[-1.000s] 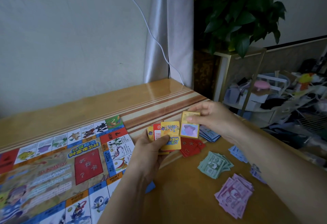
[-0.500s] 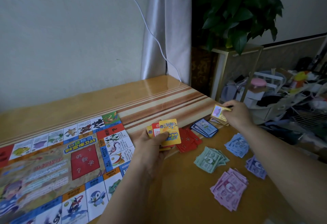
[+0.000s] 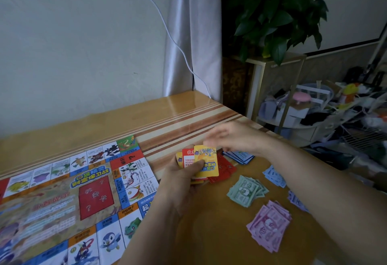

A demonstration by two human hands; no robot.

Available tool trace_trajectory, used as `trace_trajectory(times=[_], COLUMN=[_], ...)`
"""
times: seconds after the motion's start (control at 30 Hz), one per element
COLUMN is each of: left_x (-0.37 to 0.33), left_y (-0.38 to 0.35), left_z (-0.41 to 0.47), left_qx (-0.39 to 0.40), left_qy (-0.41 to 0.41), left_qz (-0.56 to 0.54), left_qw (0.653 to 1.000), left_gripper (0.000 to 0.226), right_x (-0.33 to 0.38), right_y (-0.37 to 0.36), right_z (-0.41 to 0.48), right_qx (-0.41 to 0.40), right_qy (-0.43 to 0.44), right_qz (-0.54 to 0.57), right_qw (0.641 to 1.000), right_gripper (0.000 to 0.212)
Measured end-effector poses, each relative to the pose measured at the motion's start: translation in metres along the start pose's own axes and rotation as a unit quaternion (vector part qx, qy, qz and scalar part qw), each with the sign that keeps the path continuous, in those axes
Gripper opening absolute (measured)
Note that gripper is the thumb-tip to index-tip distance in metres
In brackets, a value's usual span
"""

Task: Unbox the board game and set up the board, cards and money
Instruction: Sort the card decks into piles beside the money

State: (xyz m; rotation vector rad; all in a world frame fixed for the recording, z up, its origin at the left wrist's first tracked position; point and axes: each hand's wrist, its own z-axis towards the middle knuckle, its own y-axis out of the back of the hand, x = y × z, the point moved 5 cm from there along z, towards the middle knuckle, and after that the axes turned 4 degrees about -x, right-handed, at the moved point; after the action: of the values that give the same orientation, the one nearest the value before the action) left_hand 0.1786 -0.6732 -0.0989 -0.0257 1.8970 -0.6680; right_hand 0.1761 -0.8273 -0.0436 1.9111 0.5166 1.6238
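Note:
The game board [image 3: 62, 197] lies flat on the left of the wooden table [image 3: 209, 233]. My left hand [image 3: 184, 172] holds a fan of yellow and red cards [image 3: 206, 163] beside the board's right edge. My right hand [image 3: 232, 137], blurred, hovers just above the fan's top edge with fingers spread; I see nothing in it. Under the fan lies a red card pile [image 3: 224, 170]. A blue card pile [image 3: 240, 157] sits behind it. Paper money lies in stacks: green [image 3: 246, 190], pink [image 3: 269, 228], light blue [image 3: 274, 175] and purple [image 3: 297, 201].
The table's right edge drops to a cluttered floor with baskets and toys [image 3: 335, 114]. A potted plant [image 3: 280, 13] stands on a gold-framed stand behind the table corner. A white cable [image 3: 178, 43] hangs along the curtain down to the table's far edge.
My right hand set a yellow card down near the table's far right edge, then came back left to the fan in my left hand. The left hand stayed still.

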Motion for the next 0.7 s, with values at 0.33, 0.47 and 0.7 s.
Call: trace_trajectory(times=[0.33,0.47,0.7], left_x=[0.004,0.006,0.007], left_y=[0.001,-0.003,-0.005], left_z=[0.001,0.000,-0.002], left_qx=[0.013,0.020,0.031], left_qy=[0.073,0.086,0.098], left_qz=[-0.156,-0.168,-0.174], left_qw=[0.985,0.982,0.979], left_gripper=[0.028,0.031,0.027], right_x=[-0.032,-0.094,-0.134], right_y=[0.069,0.074,0.067], right_z=[0.001,0.005,0.019], right_qx=[-0.270,-0.306,-0.268], right_qy=[0.028,-0.042,-0.052], right_qz=[0.020,-0.125,-0.203], right_qw=[0.962,0.943,0.940], right_gripper=[0.017,0.025,0.031])
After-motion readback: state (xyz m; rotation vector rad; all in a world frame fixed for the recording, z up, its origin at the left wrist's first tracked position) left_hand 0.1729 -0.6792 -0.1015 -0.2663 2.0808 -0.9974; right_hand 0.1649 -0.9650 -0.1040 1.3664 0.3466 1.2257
